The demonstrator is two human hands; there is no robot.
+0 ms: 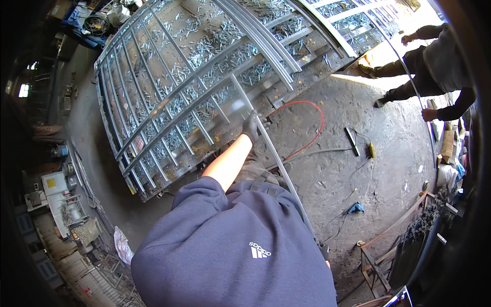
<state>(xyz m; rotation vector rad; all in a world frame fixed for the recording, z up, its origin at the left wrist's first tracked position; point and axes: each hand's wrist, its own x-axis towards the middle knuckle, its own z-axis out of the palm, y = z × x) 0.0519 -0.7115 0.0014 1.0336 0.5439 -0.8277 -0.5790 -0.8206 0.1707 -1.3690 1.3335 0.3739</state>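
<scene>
My left hand (pixel 250 128), in a dark glove, is closed around a long, straight metal bar (pixel 276 154). The bar slants from above the workbench's near edge back past my right side. At its near end is my right hand (pixel 325 250), gloved too; my body hides most of it, and its fingers do not show. Beyond my left hand, a metal frame of rails and crossbars (pixel 180 110) lies on the workbench (pixel 317 69). Many small, shiny metal pieces (pixel 225 33) are scattered among the bars.
A person (pixel 434 61) at the right holds a long, thin bar (pixel 407 71). A red hose (pixel 322 120) loops over the floor. Corded tools, one yellow (pixel 372 150) and one blue (pixel 356 207), lie there. A metal stand (pixel 373 266) is at lower right.
</scene>
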